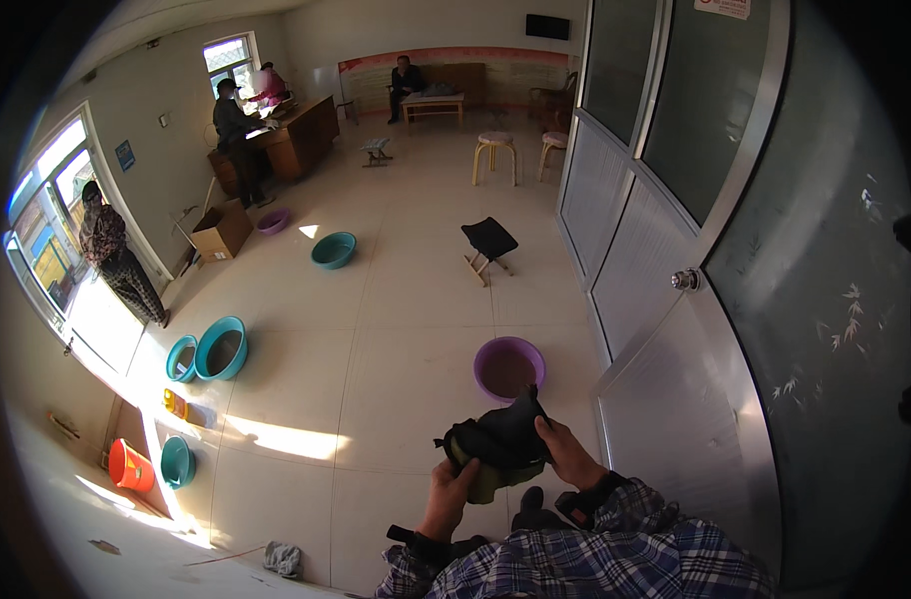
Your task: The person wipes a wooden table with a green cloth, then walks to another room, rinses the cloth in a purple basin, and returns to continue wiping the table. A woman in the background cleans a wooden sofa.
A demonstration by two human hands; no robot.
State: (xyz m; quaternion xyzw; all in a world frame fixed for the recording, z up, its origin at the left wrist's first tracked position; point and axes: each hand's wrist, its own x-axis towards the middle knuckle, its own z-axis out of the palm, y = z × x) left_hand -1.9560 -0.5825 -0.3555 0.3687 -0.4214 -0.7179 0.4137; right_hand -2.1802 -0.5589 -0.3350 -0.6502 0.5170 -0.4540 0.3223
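Note:
A dark cloth item, black with an olive-green part, hangs bunched between my two hands; its exact kind cannot be told. My left hand grips its lower left edge, thumb on top. Its right edge is pinched between the thumb and fingers of my right hand. Just beyond the cloth, a purple plastic basin holding murky water stands on the tiled floor, its near rim partly hidden by the cloth. Farther off is a folding stool with a black seat.
A metal-framed door stands close on my right. Teal basins, a yellow jug and a red bucket are at left. A grey rag lies at lower left. Several people are farther away, one by the doorway.

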